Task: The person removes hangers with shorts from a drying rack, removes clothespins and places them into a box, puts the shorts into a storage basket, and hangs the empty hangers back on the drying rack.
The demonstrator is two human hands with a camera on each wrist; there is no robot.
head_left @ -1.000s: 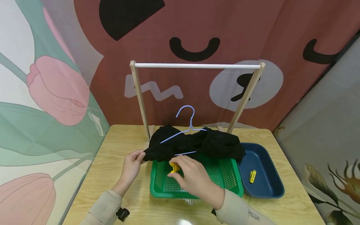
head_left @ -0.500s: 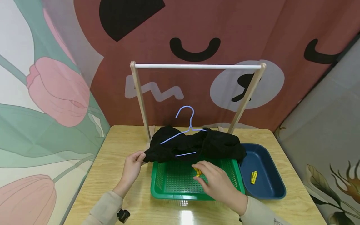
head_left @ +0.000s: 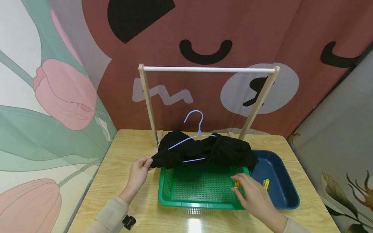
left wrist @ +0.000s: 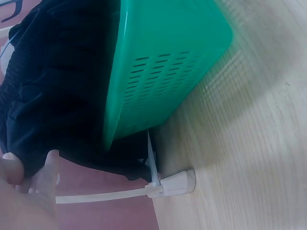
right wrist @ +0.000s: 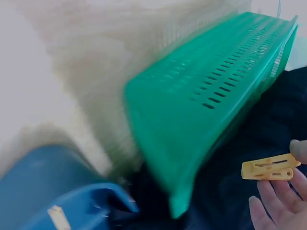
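A black garment with a gathered waistband lies bunched across the back of a green basket. Its left corner is pinched between the thumb and fingers of my left hand. A light-blue hanger is inside the garment, its hook standing up behind and part of its lower bar showing in front. My right hand holds a yellow clothespin between thumb and fingertips, over the basket's right side. Another yellow clothespin sits in the blue tray, partly behind the right hand in the head view.
Behind the basket stands a wooden rack with a white crossbar. Its posts flank the garment. The blue tray is close against the basket's right side. Bare wooden tabletop shows at the left and front. A printed curtain hangs behind.
My right hand has moved rightward from the garment's front edge toward the blue tray, still holding the clothespin. The left hand keeps its pinch on the garment's corner.
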